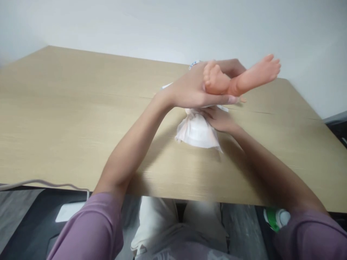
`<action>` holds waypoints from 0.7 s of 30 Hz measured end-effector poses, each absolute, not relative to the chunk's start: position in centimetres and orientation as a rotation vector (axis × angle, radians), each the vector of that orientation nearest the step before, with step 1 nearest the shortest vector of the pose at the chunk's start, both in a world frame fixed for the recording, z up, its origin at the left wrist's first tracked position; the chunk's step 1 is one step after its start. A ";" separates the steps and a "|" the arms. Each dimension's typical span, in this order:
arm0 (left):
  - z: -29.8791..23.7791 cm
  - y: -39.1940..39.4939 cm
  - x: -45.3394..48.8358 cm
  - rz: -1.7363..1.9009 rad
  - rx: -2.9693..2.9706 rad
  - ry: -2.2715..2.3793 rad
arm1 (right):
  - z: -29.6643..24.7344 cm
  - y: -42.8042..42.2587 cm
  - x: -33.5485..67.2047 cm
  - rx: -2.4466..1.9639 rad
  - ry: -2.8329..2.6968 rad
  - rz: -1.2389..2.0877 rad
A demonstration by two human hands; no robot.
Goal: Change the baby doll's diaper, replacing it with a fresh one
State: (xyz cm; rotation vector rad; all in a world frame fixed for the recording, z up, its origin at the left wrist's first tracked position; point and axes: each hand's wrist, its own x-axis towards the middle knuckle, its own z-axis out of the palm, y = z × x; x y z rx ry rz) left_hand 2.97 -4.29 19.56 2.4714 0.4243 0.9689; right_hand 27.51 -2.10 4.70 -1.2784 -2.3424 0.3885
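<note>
My left hand (189,88) is wrapped round the lower legs of a baby doll (256,76), lifting its two bare feet above the table. The feet point up and to the right. Most of the doll's body is hidden behind that hand. Below the raised legs is a thin white diaper (196,131), pinched narrow at the top and fanned out toward me. My right hand (221,119) is low at the diaper's right side, its fingers closed on the gathered part and partly hidden beneath the doll.
A light wood table (67,119) reaches back to a pale wall (135,27). A white cable (40,181) runs along its front left edge, near a white flat object (69,211) below. At lower right, a green and white container (275,218) sits below the tabletop.
</note>
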 end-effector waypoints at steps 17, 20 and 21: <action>15.6 -5.1 5.9 0.866 2.479 0.370 | 3.2 -11.7 29.7 -1.204 -1.739 0.122; 15.2 -6.0 5.9 0.857 2.482 0.376 | 3.8 -11.1 28.4 -1.123 -1.765 0.054; 15.1 -6.3 5.8 0.855 2.472 0.368 | 4.0 -10.8 28.2 -1.131 -1.780 0.048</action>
